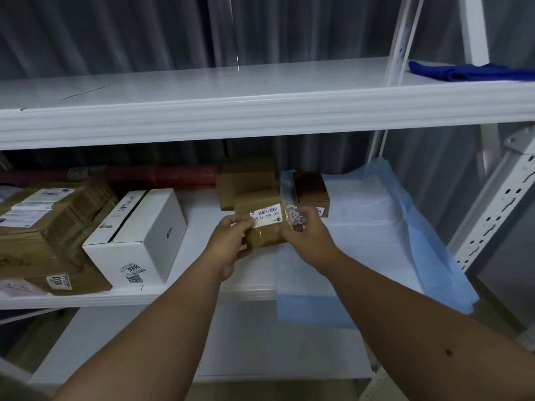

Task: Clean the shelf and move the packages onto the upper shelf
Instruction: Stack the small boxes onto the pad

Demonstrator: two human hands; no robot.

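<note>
Head view: both hands work at the middle shelf (pixel 202 296) of a white metal rack
Left hand (pixel 228 241): fingers curled on the left end of a small brown parcel (pixel 265 235), gripping it
Right hand (pixel 307 233): fingers curled on the right end of the same parcel, thumb over the top edge
Parcel position: held just above the middle shelf, in front of two other brown boxes (pixel 246 183), below the upper shelf (pixel 231 91)
Done, as judged: upper shelf looks wiped; a blue cloth (pixel 463 72) lies at its right end; no package stands on it yet
Left, as judged: the held parcel, the white carton (pixel 139 241), the stacked brown cartons (pixel 52 227) at left and the small dark box (pixel 311 188) all remain on the middle level
Liner: a pale blue sheet (pixel 376 227) covers the right part of the middle shelf and hangs over its front edge
Hidden: underside of the held parcel and the fingers behind it
Cut off: left cartons and the cloth run out of frame
Hard to read: label text is mostly blurred; a red roll (pixel 162 175) at the back lies in shadow
</note>
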